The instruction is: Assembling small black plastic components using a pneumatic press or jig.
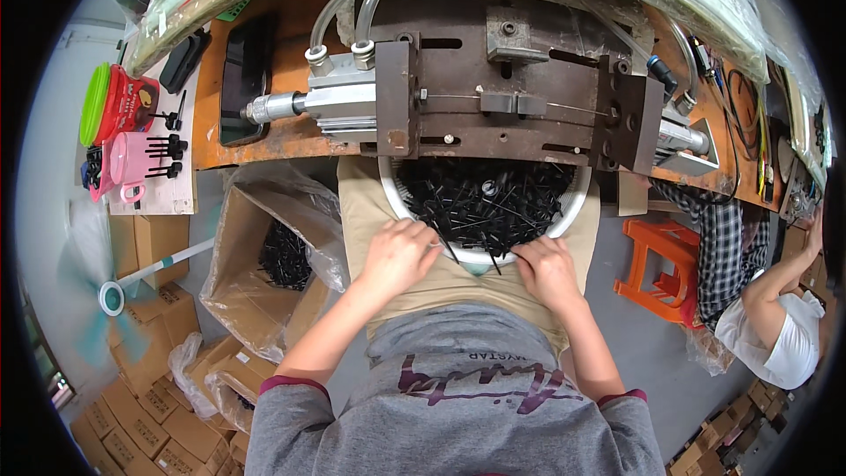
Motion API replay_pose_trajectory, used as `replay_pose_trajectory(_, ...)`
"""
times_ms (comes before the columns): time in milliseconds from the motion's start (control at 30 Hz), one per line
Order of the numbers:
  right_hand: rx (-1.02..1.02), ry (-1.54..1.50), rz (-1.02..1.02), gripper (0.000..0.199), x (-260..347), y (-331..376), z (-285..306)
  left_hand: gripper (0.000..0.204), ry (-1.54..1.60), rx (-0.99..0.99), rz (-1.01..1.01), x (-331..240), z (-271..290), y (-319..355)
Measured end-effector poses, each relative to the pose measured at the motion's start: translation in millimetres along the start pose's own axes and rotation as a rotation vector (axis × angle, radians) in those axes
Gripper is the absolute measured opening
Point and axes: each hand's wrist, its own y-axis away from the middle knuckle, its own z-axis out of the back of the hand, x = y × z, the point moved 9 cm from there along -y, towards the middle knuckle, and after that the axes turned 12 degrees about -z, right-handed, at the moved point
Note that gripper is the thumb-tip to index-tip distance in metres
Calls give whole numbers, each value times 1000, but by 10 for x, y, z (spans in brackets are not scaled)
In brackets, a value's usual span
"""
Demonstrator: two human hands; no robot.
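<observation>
Two hands worked below a big rusty machine (511,97), at a white bowl (573,211) on the lap, heaped with small black parts (493,198). Most parts lay unsorted, so plenty seemed left. The left hand (398,256) lay curled over the bowl's near rim, grip unclear. The right hand (546,269) pinched at parts by the rim, fingers nearly closed.

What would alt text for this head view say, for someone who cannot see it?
A seated person's left hand and right hand rest at the near rim of a white bowl of black parts on their lap, under a rusty machine. A lined box of more parts stands to their left.
</observation>
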Motion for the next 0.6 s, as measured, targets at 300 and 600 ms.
replay_pose_trajectory(300, 8, -253, -28, 37, 215, -164, -260, 21, 153, -14, 139, 31, -528, -89)
replay_pose_trajectory(600, -36, -377, -72, 46, 351, -431, -199, 20, 370, -213, 205, 272, -357, -515)
